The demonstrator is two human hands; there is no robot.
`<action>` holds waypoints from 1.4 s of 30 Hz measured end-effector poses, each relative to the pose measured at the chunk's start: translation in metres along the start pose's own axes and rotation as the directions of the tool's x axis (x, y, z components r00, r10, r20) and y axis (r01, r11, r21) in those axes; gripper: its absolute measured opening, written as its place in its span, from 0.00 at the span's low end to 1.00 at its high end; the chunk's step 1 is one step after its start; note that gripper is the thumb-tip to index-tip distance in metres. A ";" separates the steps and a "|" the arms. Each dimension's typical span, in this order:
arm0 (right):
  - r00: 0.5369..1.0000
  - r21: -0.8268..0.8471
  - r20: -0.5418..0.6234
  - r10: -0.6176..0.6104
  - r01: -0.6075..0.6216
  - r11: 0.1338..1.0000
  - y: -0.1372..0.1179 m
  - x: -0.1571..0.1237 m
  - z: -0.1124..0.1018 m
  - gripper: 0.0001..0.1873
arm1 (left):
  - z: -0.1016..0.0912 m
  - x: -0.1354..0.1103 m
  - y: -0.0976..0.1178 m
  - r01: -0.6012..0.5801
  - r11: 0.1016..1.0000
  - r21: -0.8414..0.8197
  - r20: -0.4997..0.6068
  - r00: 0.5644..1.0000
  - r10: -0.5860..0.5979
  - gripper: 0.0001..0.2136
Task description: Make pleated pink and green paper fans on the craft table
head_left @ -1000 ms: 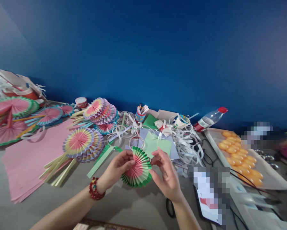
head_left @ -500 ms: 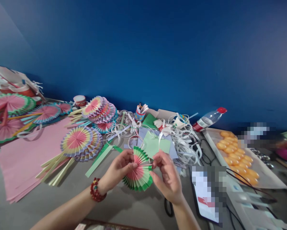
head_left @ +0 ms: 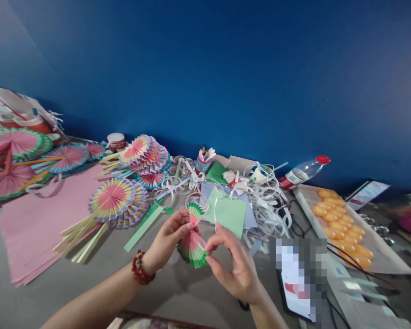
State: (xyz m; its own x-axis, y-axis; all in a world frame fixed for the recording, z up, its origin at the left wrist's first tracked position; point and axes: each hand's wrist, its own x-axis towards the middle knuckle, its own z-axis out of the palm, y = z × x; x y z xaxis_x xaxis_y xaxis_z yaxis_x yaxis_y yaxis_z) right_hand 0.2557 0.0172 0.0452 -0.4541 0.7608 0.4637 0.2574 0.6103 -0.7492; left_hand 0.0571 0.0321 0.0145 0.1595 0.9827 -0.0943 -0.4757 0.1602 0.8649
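Both my hands hold one small pleated paper fan (head_left: pixel 192 240), green at the rim and pink toward the middle, above the grey table (head_left: pixel 178 292). My left hand (head_left: pixel 169 237), with a red bead bracelet on the wrist, pinches the fan's centre from the left. My right hand (head_left: pixel 233 262) pinches its lower right edge with thumb and fingers. The fan is folded partly shut, with one wing pointing up and one down.
Finished round paper fans (head_left: pixel 114 201) with stick handles lie to the left on pink paper sheets (head_left: pixel 30 228). Curled white paper strips (head_left: pixel 265 201), a green sheet (head_left: pixel 227 212), a pen cup (head_left: pixel 201 163), a water bottle (head_left: pixel 303 171), a tray of orange pieces (head_left: pixel 338 224) and a phone (head_left: pixel 296 278) crowd the right.
The fan was spread into a wide half circle; now its pleats are drawn together and it looks much narrower. My right hand has dropped to its lower edge.
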 end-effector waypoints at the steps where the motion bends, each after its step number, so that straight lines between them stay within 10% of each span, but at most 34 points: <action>1: 1.000 -0.021 0.014 0.002 -0.002 1.000 -0.002 0.001 0.000 0.39 | 0.000 0.000 0.000 0.006 1.000 -0.029 0.005 1.000 -0.006 0.14; 11: 0.996 -0.101 0.086 -0.031 0.040 0.994 -0.010 0.006 0.004 0.39 | 0.002 -0.001 0.003 0.124 0.941 -0.316 0.074 0.992 -0.106 0.12; 22: 0.997 0.050 0.040 -0.070 0.068 0.996 -0.012 0.018 0.001 0.28 | 0.002 -0.004 0.001 0.170 0.949 -0.264 0.046 0.985 -0.164 0.15; 28: 0.993 0.261 0.069 0.100 -0.115 0.958 -0.014 0.033 -0.026 0.02 | 0.005 -0.005 0.004 0.210 0.945 -0.252 0.101 0.977 -0.190 0.13; 33: 0.935 0.389 0.281 0.217 -0.318 0.865 -0.011 0.048 -0.028 0.09 | 0.005 -0.005 0.001 0.244 0.941 -0.233 0.183 0.962 -0.204 0.11; 42: 0.908 0.475 0.210 0.362 -0.419 0.774 0.009 0.052 -0.013 0.12 | 0.004 -0.010 0.001 0.224 0.973 -0.048 0.193 0.958 -0.211 0.13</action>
State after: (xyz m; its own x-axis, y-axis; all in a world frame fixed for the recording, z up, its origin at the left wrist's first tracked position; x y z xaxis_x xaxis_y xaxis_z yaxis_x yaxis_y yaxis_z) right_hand 0.2456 0.0651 0.0694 -0.4981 0.8657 0.0502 -0.0160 0.0487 -0.9987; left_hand 0.0584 0.0223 0.0182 0.4201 0.8900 -0.1775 -0.4692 0.3804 0.7969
